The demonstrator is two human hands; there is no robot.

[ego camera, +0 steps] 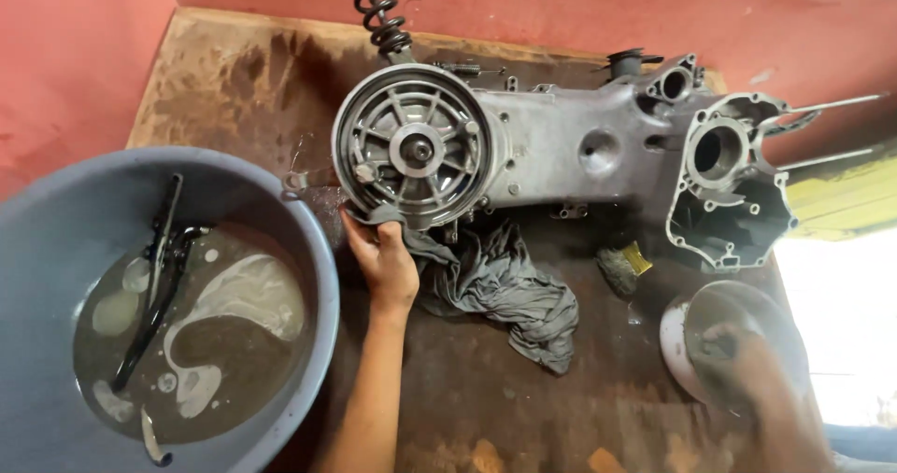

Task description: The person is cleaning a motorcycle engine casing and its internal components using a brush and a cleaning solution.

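Observation:
A grey metal engine casing (579, 151) lies across a stained wooden bench (234, 71). At its left end is a round ribbed drum (411, 146). My left hand (385, 263) presses a corner of a grey rag (505, 291) against the drum's lower rim, and the rest of the rag lies crumpled on the bench. At the lower right my right hand (747, 370), blurred, grips a round metal disc (687, 319) that rests on the bench.
A large grey basin (280, 211) of murky, soapy water stands at the left with dark tools (154, 277) in it. A coiled black hose (378, 11) hangs behind the drum. A small scouring pad (621, 263) lies below the casing. Red walls enclose the bench.

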